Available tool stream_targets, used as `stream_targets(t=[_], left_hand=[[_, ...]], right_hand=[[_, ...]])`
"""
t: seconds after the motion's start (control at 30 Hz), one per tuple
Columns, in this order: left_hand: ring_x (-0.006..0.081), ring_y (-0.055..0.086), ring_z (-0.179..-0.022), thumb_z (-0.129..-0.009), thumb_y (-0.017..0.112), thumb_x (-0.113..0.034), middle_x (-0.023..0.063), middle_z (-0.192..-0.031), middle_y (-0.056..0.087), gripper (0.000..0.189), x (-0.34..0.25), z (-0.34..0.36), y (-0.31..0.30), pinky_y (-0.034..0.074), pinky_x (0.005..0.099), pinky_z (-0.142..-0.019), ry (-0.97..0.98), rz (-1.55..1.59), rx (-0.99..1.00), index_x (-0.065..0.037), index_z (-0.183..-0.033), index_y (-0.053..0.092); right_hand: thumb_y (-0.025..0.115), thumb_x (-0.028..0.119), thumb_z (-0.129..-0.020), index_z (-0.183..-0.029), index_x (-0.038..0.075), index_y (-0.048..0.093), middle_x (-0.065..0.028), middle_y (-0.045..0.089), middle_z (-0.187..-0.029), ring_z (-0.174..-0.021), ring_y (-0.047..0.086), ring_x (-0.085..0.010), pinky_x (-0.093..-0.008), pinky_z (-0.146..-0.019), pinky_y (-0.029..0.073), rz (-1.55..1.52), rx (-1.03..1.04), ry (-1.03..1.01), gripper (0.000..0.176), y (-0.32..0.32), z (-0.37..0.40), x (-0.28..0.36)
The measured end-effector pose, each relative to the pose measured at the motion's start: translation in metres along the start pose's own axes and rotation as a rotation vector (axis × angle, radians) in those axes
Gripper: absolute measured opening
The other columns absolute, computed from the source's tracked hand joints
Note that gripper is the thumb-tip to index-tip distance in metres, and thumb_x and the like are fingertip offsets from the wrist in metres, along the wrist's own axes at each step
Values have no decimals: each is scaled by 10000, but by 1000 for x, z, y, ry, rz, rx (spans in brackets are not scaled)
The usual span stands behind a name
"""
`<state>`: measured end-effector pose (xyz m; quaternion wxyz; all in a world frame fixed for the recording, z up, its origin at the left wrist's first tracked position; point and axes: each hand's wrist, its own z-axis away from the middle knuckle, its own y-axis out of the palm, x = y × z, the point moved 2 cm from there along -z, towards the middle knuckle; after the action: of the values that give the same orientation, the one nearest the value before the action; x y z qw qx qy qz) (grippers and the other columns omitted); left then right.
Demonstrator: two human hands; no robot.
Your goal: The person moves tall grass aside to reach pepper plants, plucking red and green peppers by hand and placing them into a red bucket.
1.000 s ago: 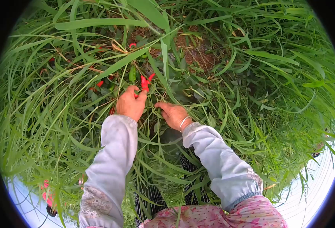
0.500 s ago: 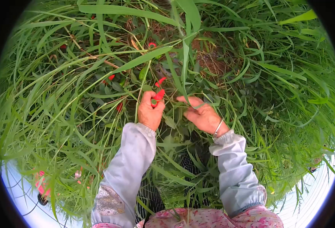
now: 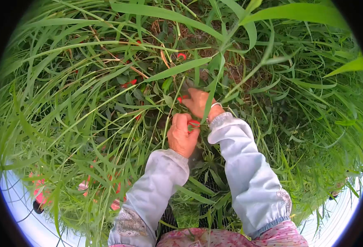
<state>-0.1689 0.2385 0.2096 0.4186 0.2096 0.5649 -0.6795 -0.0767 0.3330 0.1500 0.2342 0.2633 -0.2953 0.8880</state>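
Works with two bare hands inside a chilli plant deep in tall grass. Keeps the left hand clenched in a fist, with a bit of picked red chilli poking out between thumb and fingers; cannot count how many sit inside. Reaches the right hand up into the leaves, just above the left hand and very near it. Puts the fingertips right by one small red chilli on the plant; cannot tell if gripping it or loose, with grass blades lying across the fingers. Wears two pale blue sleeves, one on each arm. Counts four more red ones among the leaves: a top chilli high up, a pair of chillies side by side at the left, and a low chilli near the left hand. Shows some pink bits low on the left behind the grass, too blurred to name.
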Motion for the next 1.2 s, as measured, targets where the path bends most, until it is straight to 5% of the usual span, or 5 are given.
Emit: stream_targets(t=[0.1,0.6,0.77,0.87,1.2], left_hand=[[297,578,-683,-661,671,-13,107,-799,546,246,-4,-2,0,467,363,-608,-8,50,-30,-57,-845,514],[275,577,-576,-701,677,-80,107,-680,538,196,-27,11,-40,472,351,-541,184,-44,44,-64,-759,490],[321,622,-749,-731,607,-77,134,-804,622,254,-3,-17,-48,498,375,-655,-105,296,-24,-64,-983,579],[330,624,-789,-765,640,-188,147,-900,646,266,15,-41,-42,489,420,-666,-151,-159,155,-96,-1012,603],[317,615,-717,-772,662,-279,152,-789,638,268,44,-53,-11,474,384,-639,-347,-111,223,-97,-966,632]], right_hand=[[562,329,-804,-1031,8,602,-218,622,-1030,-979,597,-340,-364,-877,445,-346,-33,-42,395,29,-9,-11],[547,298,-758,-882,89,645,-195,642,-891,-856,610,-363,-408,-769,473,-109,-182,203,262,35,7,-9],[640,242,-805,-920,4,663,-16,642,-782,-705,540,-107,-256,-669,435,-824,13,238,266,38,8,-35],[630,238,-821,-897,48,665,-6,619,-759,-682,520,-99,-244,-641,418,-1045,65,295,208,32,12,-23],[603,218,-836,-951,52,604,-12,618,-802,-672,560,-106,-227,-615,442,-1137,207,289,202,38,13,-24]])
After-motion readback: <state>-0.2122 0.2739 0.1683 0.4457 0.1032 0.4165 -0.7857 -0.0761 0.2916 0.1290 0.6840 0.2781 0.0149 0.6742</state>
